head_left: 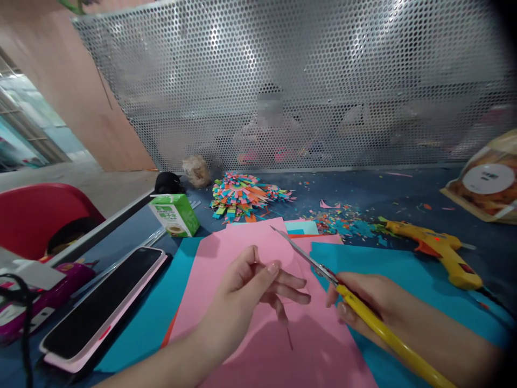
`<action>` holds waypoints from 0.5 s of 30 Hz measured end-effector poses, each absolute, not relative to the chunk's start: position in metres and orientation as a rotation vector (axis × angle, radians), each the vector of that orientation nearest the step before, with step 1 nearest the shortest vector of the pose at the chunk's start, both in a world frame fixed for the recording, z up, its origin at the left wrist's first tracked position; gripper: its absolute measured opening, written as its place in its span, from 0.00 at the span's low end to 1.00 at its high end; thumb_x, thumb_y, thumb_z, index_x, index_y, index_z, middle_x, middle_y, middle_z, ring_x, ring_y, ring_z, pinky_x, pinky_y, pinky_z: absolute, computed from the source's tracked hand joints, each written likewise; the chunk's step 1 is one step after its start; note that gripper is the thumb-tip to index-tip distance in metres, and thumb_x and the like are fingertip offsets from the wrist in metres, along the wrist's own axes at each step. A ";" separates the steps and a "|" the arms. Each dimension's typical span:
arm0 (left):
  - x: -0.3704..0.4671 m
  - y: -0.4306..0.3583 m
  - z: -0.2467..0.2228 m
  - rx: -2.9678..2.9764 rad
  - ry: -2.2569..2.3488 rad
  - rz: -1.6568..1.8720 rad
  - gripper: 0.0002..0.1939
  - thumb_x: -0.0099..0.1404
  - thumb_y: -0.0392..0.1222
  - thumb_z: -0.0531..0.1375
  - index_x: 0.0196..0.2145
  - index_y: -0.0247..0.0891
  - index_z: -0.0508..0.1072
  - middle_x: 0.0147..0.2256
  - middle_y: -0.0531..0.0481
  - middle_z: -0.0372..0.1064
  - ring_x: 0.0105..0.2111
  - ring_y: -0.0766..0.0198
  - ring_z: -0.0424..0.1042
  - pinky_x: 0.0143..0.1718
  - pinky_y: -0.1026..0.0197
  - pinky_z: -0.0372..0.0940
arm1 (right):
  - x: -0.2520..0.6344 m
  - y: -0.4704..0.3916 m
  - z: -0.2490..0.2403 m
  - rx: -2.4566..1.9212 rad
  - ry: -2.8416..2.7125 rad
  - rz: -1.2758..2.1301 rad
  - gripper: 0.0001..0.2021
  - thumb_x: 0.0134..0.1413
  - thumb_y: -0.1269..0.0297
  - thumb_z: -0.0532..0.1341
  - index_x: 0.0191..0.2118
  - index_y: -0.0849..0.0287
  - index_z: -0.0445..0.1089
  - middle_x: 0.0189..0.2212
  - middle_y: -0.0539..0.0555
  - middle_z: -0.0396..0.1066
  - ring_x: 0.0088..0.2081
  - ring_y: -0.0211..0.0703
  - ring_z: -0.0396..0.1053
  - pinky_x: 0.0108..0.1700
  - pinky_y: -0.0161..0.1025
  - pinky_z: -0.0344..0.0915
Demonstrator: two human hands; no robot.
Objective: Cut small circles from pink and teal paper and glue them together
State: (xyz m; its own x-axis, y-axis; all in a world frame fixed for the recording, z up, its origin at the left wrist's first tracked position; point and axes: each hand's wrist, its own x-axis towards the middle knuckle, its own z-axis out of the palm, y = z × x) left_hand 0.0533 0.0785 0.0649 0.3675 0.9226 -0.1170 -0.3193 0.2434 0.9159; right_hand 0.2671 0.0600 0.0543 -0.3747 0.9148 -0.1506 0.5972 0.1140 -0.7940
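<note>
Scissors (375,323), one pair, yellow handles closest; right hand (363,302) closed round them, blades pointing forward-left, above the paper. Left hand (258,285) loosely curled, palm inward, over pink paper (242,345); cannot tell whether its fingers grip anything.

Counts: one phone (107,302), dark screen, left of left hand; one green carton (175,215), beyond it; one yellow glue gun (440,250), beyond right hand, small red light showing; one snack bag (490,183), farther right. One fringed multicolour paper piece (242,196) ahead of left hand. Blue paper shows on both sides of the pink; exact sheet count unclear. Paper scraps (343,221), too many to count, ahead of right hand.

Writing: Chinese characters on carton front, small print unreadable; white oval label on bag, lettering blurred.

Surface: dark blue worktop (407,186), scraps strewn. Perforated metal panel (302,54) upright at far edge, blurred person (270,129) visible in it. Red chair (44,215) and purple device (60,291) well left of left hand; grey floor (121,186) beyond.
</note>
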 end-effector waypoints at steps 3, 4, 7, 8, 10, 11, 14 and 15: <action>0.053 0.081 0.067 0.936 0.760 1.006 0.17 0.63 0.38 0.61 0.25 0.40 0.55 0.31 0.42 0.80 0.29 0.53 0.80 0.19 0.64 0.67 | 0.266 0.062 0.050 -1.486 -2.011 1.147 0.12 0.59 0.56 0.57 0.28 0.57 0.63 0.25 0.49 0.64 0.26 0.39 0.56 0.25 0.35 0.57; 0.053 0.081 0.067 0.932 0.760 1.016 0.17 0.62 0.39 0.62 0.26 0.40 0.55 0.30 0.43 0.80 0.29 0.53 0.80 0.19 0.64 0.67 | 0.266 0.063 0.048 -1.505 -2.009 1.152 0.14 0.59 0.53 0.56 0.27 0.56 0.61 0.25 0.49 0.63 0.26 0.39 0.55 0.24 0.35 0.56; 0.052 0.083 0.069 0.931 0.799 1.051 0.16 0.62 0.38 0.62 0.26 0.39 0.56 0.32 0.43 0.80 0.30 0.52 0.80 0.19 0.64 0.68 | 0.266 0.064 0.045 -1.586 -2.004 1.160 0.18 0.58 0.48 0.54 0.25 0.56 0.58 0.23 0.48 0.59 0.25 0.39 0.52 0.23 0.35 0.54; 0.052 0.083 0.069 0.932 0.819 1.069 0.15 0.63 0.37 0.62 0.26 0.38 0.57 0.33 0.43 0.80 0.31 0.52 0.80 0.19 0.64 0.68 | 0.266 0.065 0.045 -1.604 -2.002 1.153 0.18 0.58 0.48 0.53 0.25 0.55 0.58 0.23 0.48 0.58 0.25 0.39 0.52 0.23 0.35 0.54; 0.052 0.083 0.068 0.942 0.848 1.121 0.14 0.64 0.36 0.61 0.26 0.38 0.58 0.35 0.43 0.80 0.30 0.55 0.80 0.19 0.65 0.68 | 0.267 0.065 0.044 -1.593 -1.999 1.157 0.18 0.57 0.48 0.54 0.24 0.55 0.58 0.23 0.48 0.58 0.25 0.39 0.51 0.22 0.35 0.53; 0.052 0.084 0.068 0.949 0.855 1.146 0.14 0.64 0.36 0.61 0.26 0.38 0.58 0.35 0.44 0.79 0.29 0.57 0.80 0.18 0.66 0.67 | 0.268 0.065 0.043 -1.582 -1.990 1.159 0.18 0.57 0.48 0.55 0.24 0.55 0.58 0.22 0.48 0.58 0.24 0.39 0.51 0.22 0.35 0.53; 0.052 0.084 0.066 0.966 0.861 1.177 0.13 0.64 0.37 0.61 0.26 0.37 0.59 0.32 0.48 0.79 0.20 0.65 0.75 0.15 0.69 0.63 | 0.267 0.064 0.043 -1.561 -1.948 1.152 0.18 0.55 0.49 0.57 0.23 0.55 0.58 0.21 0.47 0.57 0.24 0.38 0.51 0.22 0.35 0.52; 0.052 0.084 0.066 0.970 0.859 1.168 0.14 0.63 0.37 0.61 0.26 0.37 0.58 0.31 0.49 0.78 0.17 0.67 0.73 0.14 0.69 0.61 | 0.267 0.063 0.043 -1.561 -1.916 1.139 0.18 0.55 0.49 0.57 0.23 0.55 0.59 0.21 0.46 0.57 0.23 0.37 0.52 0.22 0.35 0.52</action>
